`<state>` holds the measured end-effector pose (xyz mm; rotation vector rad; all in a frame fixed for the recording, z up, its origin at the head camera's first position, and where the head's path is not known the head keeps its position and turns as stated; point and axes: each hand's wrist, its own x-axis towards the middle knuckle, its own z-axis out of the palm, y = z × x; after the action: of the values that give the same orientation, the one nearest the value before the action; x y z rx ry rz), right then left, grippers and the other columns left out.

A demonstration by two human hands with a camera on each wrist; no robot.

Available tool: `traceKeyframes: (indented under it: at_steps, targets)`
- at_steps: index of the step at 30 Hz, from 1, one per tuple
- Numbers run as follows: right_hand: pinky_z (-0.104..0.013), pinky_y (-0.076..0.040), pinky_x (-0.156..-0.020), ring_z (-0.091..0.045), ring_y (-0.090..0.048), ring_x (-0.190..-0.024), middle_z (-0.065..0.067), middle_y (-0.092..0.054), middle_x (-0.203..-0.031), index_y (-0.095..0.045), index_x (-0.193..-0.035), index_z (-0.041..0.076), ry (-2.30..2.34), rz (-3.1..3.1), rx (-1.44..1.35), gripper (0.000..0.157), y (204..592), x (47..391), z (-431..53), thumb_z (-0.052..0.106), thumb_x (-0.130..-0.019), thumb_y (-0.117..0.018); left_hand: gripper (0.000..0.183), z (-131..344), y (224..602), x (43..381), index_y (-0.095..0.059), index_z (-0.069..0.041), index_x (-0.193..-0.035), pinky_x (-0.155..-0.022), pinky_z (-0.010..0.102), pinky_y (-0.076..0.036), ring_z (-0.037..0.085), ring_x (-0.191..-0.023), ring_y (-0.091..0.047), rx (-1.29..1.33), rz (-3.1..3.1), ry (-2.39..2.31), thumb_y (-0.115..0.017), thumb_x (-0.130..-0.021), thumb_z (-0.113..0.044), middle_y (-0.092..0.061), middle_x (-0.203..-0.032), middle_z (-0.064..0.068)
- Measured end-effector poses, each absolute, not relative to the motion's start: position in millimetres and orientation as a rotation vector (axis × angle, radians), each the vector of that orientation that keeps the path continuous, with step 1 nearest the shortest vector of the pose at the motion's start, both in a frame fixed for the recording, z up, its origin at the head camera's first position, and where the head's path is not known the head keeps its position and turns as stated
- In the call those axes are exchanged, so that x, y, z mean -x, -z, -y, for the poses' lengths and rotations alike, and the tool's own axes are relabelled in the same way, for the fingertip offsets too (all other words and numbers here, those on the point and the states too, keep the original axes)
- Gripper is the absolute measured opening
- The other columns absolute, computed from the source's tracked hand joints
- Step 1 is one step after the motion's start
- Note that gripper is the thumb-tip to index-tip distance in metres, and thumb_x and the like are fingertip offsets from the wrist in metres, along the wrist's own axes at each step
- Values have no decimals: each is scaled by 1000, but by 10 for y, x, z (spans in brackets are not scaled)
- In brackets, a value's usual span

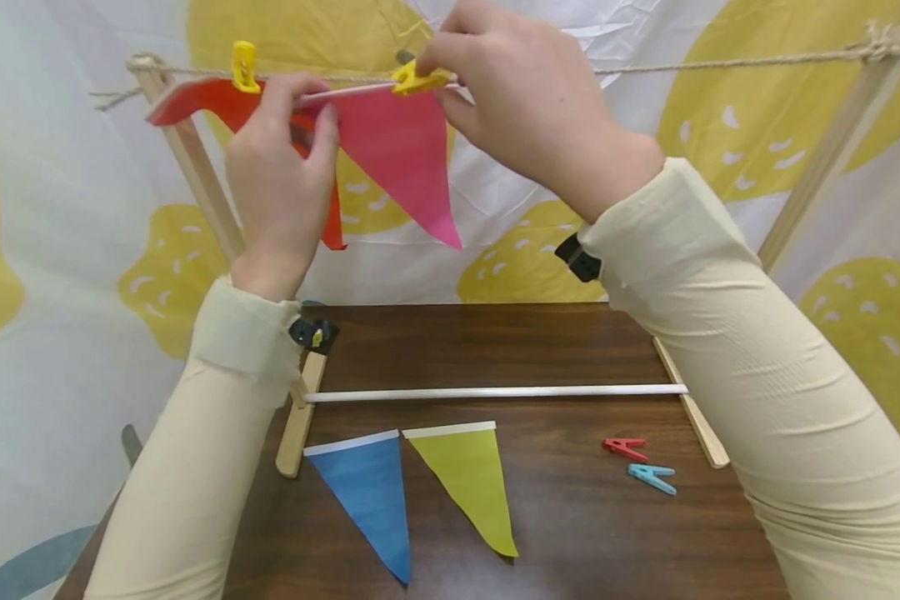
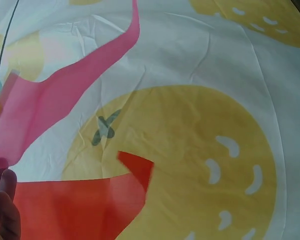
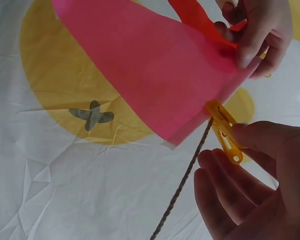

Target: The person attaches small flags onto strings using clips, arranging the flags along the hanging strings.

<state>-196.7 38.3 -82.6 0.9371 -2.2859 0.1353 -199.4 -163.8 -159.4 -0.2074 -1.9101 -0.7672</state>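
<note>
A pink pennant [image 1: 405, 142] hangs along the twine [image 1: 690, 65], its top edge up against it. My left hand [image 1: 281, 167] pinches that edge near its left corner, thumb in front. With thumb and fingers my right hand [image 1: 532, 100] holds a yellow clothespin [image 3: 224, 131], whose tip sits over the pennant's top edge beside the twine. Left of this, a red pennant [image 1: 217, 98] hangs under another yellow clothespin [image 1: 245, 67]; my left hand covers part of it. In the left wrist view the red pennant's tip [image 2: 137, 167] curls over.
Wooden posts [image 1: 195, 167] carry the twine, and a white rod [image 1: 495, 392] joins their feet low across the brown table [image 1: 562, 533]. On the table lie a blue pennant [image 1: 371, 492], a yellow-green pennant [image 1: 468, 475], a red clothespin [image 1: 625, 447] and a light blue clothespin [image 1: 652, 477].
</note>
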Motion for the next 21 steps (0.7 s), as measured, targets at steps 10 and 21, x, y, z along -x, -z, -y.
traceKeyframes:
  at_steps: [10, 21]
  targets:
    - [-36, -46, -75, -23, -52, -89, -6, -53, -122, -59, -121, 15, -204, 2210, -988, 32, 916, 1970, -450, 18, -92, -46, 36, 1679, 1650, 1963, -46, -19, -125, -70, 15, -45, 8, -76, -58, 203, 1922, 816, -44, -93, -35, -66, -95, -1]
    - [-38, -49, -80, -21, -52, -95, -5, -49, -125, -58, -124, 17, -232, 2186, -995, 34, 1018, 2016, -529, 22, -91, -52, 37, 1741, 1745, 1962, -42, -16, -127, -69, 19, -46, 10, -73, -56, 290, 1880, 797, -44, -93, -30, -63, -95, 4]
